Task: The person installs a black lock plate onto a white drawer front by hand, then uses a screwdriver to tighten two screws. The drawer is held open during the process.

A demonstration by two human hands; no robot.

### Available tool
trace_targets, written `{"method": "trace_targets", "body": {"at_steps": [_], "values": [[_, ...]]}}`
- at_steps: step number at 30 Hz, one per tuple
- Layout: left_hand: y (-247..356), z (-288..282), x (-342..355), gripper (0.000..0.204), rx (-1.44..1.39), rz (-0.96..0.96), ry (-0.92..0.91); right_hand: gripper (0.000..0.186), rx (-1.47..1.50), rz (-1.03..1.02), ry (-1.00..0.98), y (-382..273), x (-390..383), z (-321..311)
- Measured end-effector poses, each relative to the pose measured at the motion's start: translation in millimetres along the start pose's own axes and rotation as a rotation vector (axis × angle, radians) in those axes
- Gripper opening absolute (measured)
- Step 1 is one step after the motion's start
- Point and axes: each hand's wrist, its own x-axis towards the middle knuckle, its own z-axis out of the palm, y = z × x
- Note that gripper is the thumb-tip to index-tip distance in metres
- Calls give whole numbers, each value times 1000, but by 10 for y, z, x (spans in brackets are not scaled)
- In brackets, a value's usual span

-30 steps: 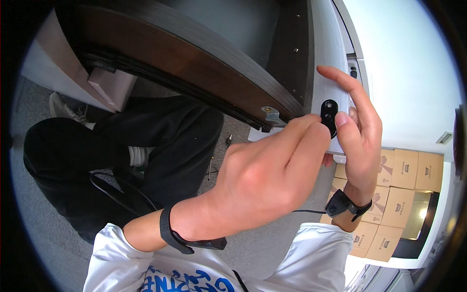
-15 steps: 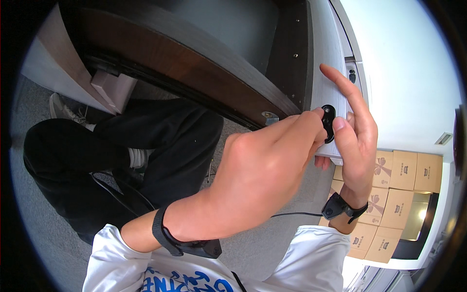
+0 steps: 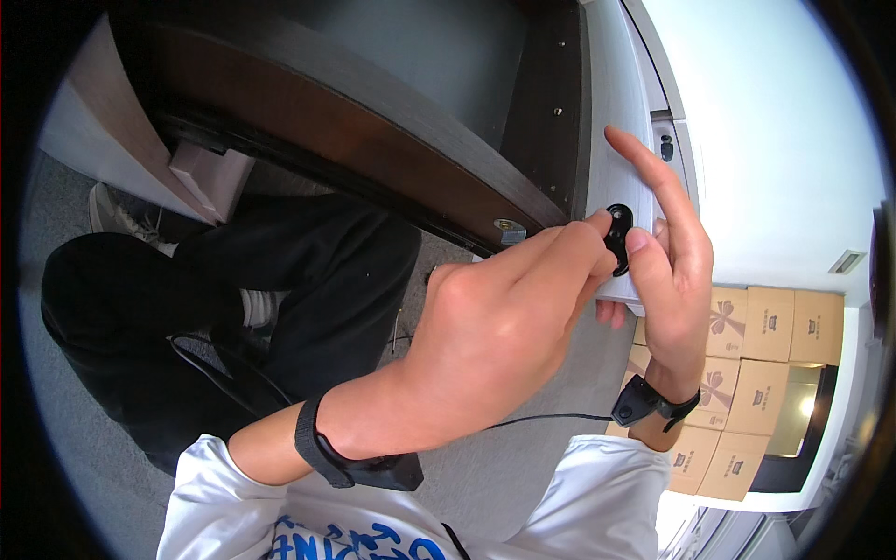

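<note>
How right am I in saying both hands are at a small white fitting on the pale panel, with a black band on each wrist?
No: the fitting is black, not white, as the head view shows. Left hand and right hand are both at it on the pale panel, a black band on each wrist.

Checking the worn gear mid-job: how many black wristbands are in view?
2. One black wristband is around the wrist of the left hand; a second black wristband is around the wrist of the right hand. Any under the white sleeves would be hidden.
</note>
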Motion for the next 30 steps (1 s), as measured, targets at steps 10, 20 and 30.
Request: {"method": "trace_targets", "body": {"at_steps": [10,20,30], "values": [[14,-20,19,10,-66,-45,-20,60,40,29,12,-19,17,6],[-42,-18,21,15,-24,37,-17,59,58,52,15,-52,24,20],[-55,-38,1,16,5,61,-22,51,79,164,2,-121,66,20]]}}
